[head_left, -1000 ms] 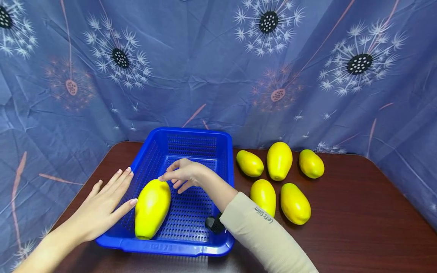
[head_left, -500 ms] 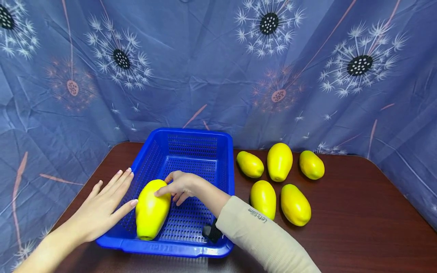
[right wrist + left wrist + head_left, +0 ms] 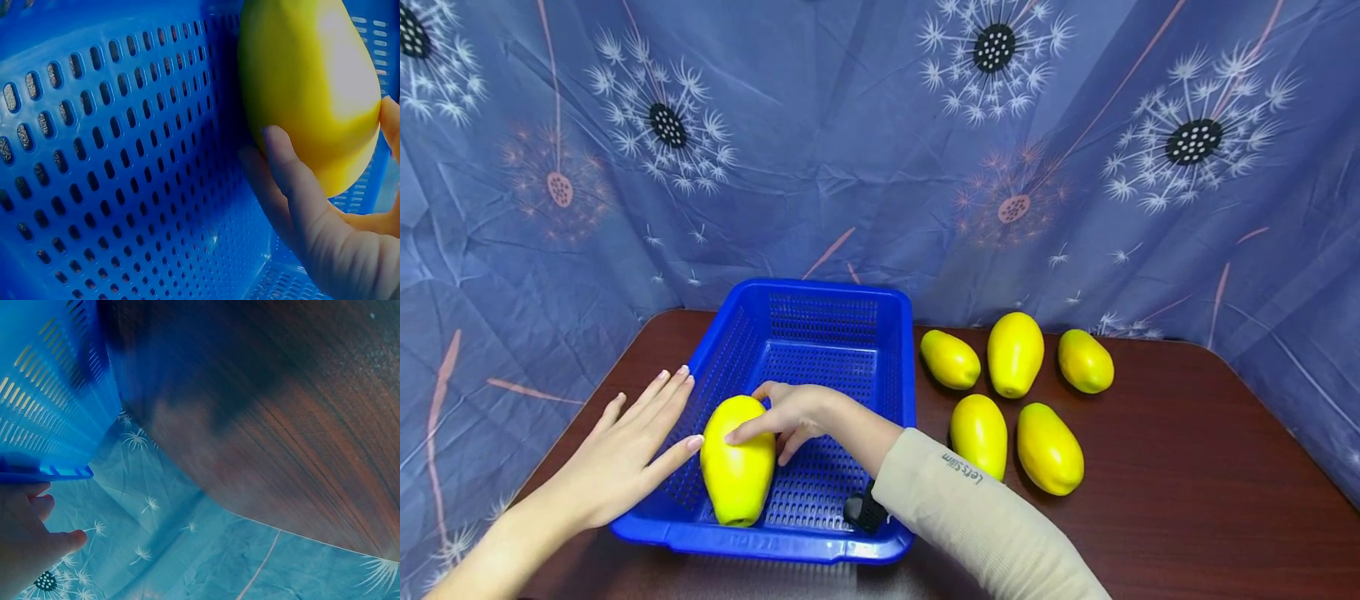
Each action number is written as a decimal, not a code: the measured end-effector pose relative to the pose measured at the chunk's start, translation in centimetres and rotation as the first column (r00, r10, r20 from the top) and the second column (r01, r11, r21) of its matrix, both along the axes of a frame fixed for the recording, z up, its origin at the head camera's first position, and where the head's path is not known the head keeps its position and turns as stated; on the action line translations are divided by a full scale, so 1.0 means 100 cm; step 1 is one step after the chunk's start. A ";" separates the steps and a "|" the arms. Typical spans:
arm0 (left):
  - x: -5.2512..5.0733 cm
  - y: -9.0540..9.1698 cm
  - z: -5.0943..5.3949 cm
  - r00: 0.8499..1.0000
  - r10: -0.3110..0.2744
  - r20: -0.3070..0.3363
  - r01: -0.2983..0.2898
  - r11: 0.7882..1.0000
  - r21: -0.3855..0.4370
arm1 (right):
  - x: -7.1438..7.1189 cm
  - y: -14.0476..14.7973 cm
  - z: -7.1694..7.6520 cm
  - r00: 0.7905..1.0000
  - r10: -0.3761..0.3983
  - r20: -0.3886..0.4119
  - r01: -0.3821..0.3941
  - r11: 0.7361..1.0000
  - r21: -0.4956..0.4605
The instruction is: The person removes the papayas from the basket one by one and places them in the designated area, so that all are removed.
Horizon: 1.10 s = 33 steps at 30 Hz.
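A yellow papaya [image 3: 739,487] lies inside the blue plastic basket [image 3: 767,547], near its front left corner. My right hand [image 3: 801,410] grips its far end, thumb across the top and fingers down the right side; the right wrist view shows the fingers bent round the papaya [image 3: 306,75]. My left hand [image 3: 632,454] rests on the basket's left rim with straight fingers, and its thumb tip comes right up to the papaya. From the left wrist view, that hand [image 3: 25,534] is at the basket's rim. The papaya's underside is hidden.
Several more yellow papayas lie on the brown table [image 3: 1195,467] right of the basket, including one [image 3: 1015,354] at the back and one [image 3: 1050,450] in front. My right sleeve [image 3: 977,508] partly covers another [image 3: 979,433]. A patterned blue cloth [image 3: 850,150] hangs behind.
My right hand has moved from the papaya's far tip onto it, the thumb sliding forward over the top. The papaya has turned slightly, its near end shifting right. My left hand stays put.
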<state>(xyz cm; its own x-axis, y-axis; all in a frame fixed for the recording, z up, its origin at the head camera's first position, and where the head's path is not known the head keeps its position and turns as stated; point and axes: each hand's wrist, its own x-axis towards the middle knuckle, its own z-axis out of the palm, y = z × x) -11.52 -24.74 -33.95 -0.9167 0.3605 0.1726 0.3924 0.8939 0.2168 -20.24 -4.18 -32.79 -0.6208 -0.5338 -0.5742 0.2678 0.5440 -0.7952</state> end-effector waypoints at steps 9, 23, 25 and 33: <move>0.000 -0.001 0.000 1.000 -0.002 -0.024 0.001 1.000 -0.003 | 0.005 -0.004 0.001 0.998 0.056 0.003 -0.056 0.998 0.017; 0.000 0.000 0.001 1.000 -0.003 -0.011 0.003 1.000 -0.001 | 0.004 -0.002 0.000 0.998 0.065 -0.009 -0.065 0.998 0.017; 0.000 0.000 0.001 1.000 -0.001 -0.005 0.001 1.000 -0.004 | 0.004 -0.002 0.000 0.998 0.063 -0.011 -0.063 0.998 0.018; 0.000 0.000 0.000 1.000 0.001 -0.011 -0.001 1.000 0.005 | 0.002 -0.002 -0.001 0.998 0.057 -0.012 -0.057 0.998 0.013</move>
